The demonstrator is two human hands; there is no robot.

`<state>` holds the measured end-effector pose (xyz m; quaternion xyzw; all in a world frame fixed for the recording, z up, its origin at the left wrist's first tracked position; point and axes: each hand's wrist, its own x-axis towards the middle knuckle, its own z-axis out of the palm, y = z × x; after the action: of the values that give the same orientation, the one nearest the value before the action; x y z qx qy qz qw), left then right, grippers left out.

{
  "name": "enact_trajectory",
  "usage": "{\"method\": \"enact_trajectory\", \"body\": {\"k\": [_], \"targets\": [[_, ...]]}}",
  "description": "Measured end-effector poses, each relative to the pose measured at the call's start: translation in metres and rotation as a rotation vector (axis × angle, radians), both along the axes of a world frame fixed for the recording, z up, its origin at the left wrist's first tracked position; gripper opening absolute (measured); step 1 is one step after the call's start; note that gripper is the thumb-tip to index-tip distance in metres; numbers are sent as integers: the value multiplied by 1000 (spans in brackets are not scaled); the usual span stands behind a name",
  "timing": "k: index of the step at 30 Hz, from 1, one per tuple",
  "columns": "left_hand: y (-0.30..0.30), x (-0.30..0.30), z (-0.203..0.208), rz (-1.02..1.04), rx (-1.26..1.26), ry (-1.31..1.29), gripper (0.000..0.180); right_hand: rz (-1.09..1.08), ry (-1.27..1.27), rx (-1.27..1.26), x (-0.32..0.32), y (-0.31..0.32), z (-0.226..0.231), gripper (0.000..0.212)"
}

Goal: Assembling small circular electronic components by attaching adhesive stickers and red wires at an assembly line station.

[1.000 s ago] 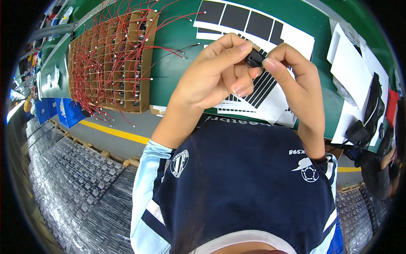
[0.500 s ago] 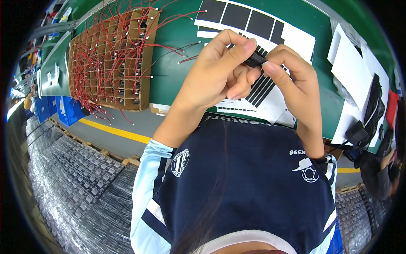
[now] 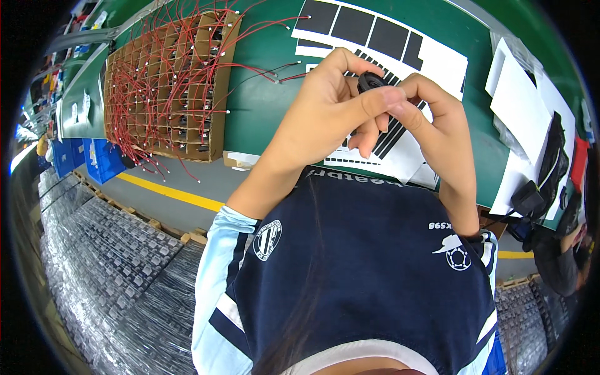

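Note:
A small black round part with a raised ring is held up over the green table. My left hand is closed around it, the thumb lying across its near side. On its right, my right hand pinches at the part's edge with thumb and forefinger, and the two thumb tips meet there. Fingers hide the part's lower side. Beneath the hands lie white sheets with long black strips. Beyond them is a white sheet bearing large black rectangles.
To the left stands a divided cardboard box full of black parts with tangled red wires, some trailing onto the table. White sheets, a black bag and a black adapter lie right. Blue bins stand below left.
The black part has turned, so its round ringed face now shows. My left thumb has moved right and down across it, toward my right thumb. The view has shifted slightly.

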<state>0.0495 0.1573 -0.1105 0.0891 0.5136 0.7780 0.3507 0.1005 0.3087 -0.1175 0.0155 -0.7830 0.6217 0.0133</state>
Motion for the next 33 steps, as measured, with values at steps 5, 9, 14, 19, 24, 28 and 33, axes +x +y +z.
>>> {"method": "enact_trajectory", "body": {"k": [5, 9, 14, 19, 24, 28, 33], "targets": [[-1, -5, 0, 43, -54, -54, 26, 7, 61, -113, 2, 2, 1, 16], [5, -4, -4, 139, -81, 38, 25, 64, 117, -78, 4, 2, 8, 14], [13, -1, -13, 260, -119, 180, 27, 77, 99, -93, 5, 0, 9, 14], [11, -1, -8, 296, -56, 141, 26, 12, 16, -164, 2, 4, 5, 15], [6, 0, -9, 177, 97, -13, 24, 2, 4, -182, 0, 1, 3, 16], [4, 1, -5, 150, 101, -47, 25, 27, -50, -140, -2, 4, 4, 16], [5, 1, -9, 148, 74, -7, 25, -9, -30, -33, -3, 2, 4, 17]]}}
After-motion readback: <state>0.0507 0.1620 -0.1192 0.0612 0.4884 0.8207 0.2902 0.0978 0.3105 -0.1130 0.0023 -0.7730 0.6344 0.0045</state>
